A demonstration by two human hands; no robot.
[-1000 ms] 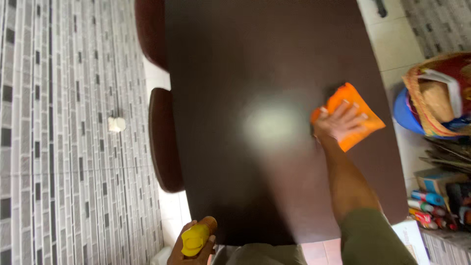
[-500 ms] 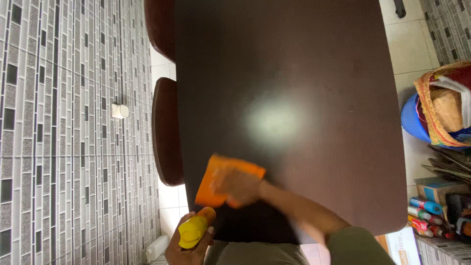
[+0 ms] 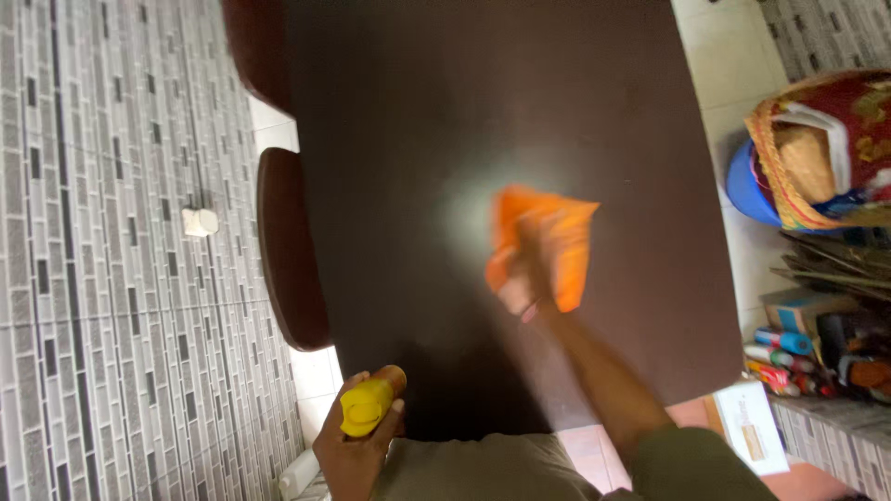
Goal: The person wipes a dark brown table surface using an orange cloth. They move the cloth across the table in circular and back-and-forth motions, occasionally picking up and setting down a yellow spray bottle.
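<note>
Since half a second ago, my right hand (image 3: 522, 283) has swept the orange cloth (image 3: 543, 239) away from the near left corner of the worktop (image 3: 594, 102) and up toward its middle, where the cloth now sits just beside the pale glare on the dark surface. The hand is blurred with motion; it lies on the near end of the cloth and presses it flat against the wood, but I cannot tell how the fingers are set, whether spread or curled into the fabric. Pressing from above like this keeps the cloth in full contact with the surface as it slides.

My left hand (image 3: 357, 445) hangs at the near edge of the worktop, close to my body, closed around a bottle with a yellow cap (image 3: 368, 405). I hold it off the surface and out of the cloth's path, cap pointing up.

Along the left edge, two dark rounded chair backs (image 3: 288, 250) are tucked in close to the worktop, against a grey patterned tile wall with a small white fitting (image 3: 199, 222) on it. Beyond the right edge, on the floor, stand a blue tub (image 3: 742, 190) with a woven bag (image 3: 817, 139) over it, and nearer to me a clutter of boxes and small bottles (image 3: 784, 357). A white box (image 3: 747, 427) lies by the near right corner.
</note>
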